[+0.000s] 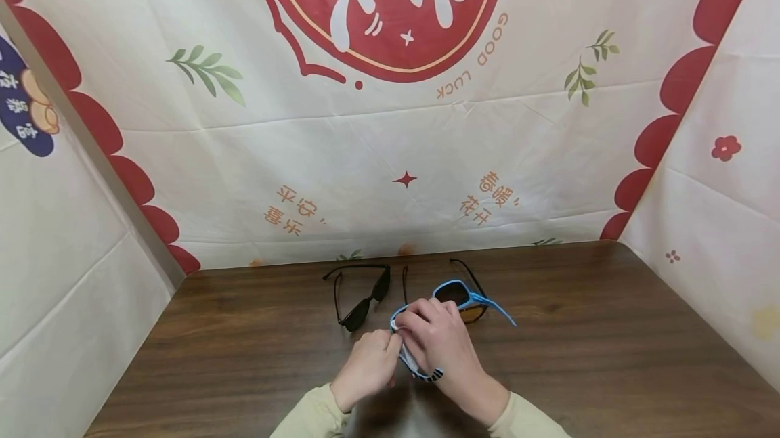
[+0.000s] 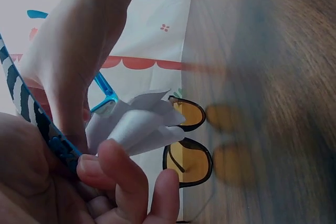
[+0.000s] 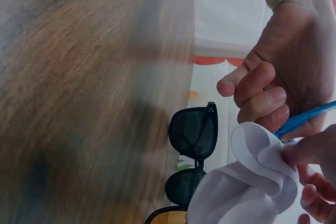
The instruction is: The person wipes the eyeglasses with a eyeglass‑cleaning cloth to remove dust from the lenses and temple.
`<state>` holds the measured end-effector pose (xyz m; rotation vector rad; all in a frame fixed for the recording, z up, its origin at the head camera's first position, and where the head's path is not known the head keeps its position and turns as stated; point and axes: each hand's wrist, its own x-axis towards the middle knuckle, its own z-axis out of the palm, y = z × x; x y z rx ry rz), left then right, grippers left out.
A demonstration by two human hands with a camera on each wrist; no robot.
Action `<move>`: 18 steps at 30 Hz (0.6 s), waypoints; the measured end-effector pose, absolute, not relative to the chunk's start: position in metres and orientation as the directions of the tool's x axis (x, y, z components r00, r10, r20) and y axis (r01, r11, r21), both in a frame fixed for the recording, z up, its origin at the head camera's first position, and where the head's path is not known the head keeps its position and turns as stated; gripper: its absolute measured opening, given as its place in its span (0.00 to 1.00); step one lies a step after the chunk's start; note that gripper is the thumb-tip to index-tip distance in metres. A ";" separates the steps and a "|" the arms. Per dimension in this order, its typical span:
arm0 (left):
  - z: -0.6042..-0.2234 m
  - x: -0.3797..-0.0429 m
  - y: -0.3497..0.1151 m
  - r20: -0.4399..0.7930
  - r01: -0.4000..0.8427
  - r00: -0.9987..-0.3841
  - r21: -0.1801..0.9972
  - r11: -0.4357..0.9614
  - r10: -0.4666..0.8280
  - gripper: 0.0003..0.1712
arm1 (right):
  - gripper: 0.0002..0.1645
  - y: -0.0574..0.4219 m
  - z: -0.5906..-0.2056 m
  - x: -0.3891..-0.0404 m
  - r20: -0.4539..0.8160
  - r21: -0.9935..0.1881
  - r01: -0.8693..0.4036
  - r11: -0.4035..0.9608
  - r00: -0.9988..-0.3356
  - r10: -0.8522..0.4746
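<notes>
Over the table (image 1: 609,357), left hand (image 1: 365,367) gripping blue sunglasses (image 1: 453,292), right hand (image 1: 441,343) pinching white cloth (image 3: 252,182)

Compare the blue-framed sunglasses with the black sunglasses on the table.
The blue-framed sunglasses are gripped by the left hand while the right hand rubs them with a white cloth; the black sunglasses lie untouched on the table. Frames differ: bright blue versus black. Both have dark lenses.

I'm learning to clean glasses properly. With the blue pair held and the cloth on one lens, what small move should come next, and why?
Probably slide the white cloth over to the other lens of the blue sunglasses: the right hand presses it on the near lens while the left hand grips the frame, and the far lens sits uncovered.
</notes>
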<state>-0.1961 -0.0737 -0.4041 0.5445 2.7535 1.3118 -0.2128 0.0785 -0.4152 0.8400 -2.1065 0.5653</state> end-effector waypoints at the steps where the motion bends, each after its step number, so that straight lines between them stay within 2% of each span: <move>1: -0.404 -0.196 -0.074 0.107 0.290 -0.938 0.765 0.575 0.330 0.21 | 0.09 0.078 -0.416 -0.212 0.791 -0.115 -0.729 0.675 -0.478 -0.381; 7: -0.401 -0.198 -0.077 0.082 0.271 -0.938 0.782 0.562 0.338 0.22 | 0.06 0.080 -0.420 -0.209 0.781 -0.105 -0.731 0.674 -0.480 -0.399; 10: -0.400 -0.198 -0.077 0.078 0.268 -0.939 0.774 0.574 0.334 0.22 | 0.02 0.080 -0.420 -0.209 0.785 -0.061 -0.716 0.695 -0.464 -0.409; 14: -0.399 -0.198 -0.078 0.082 0.270 -0.941 0.766 0.583 0.328 0.20 | 0.08 0.080 -0.420 -0.210 0.779 -0.009 -0.675 0.738 -0.468 -0.418; 18: -0.398 -0.198 -0.078 0.076 0.266 -0.940 0.775 0.573 0.334 0.20 | 0.09 0.084 -0.415 -0.210 0.759 -0.034 -0.659 0.752 -0.506 -0.409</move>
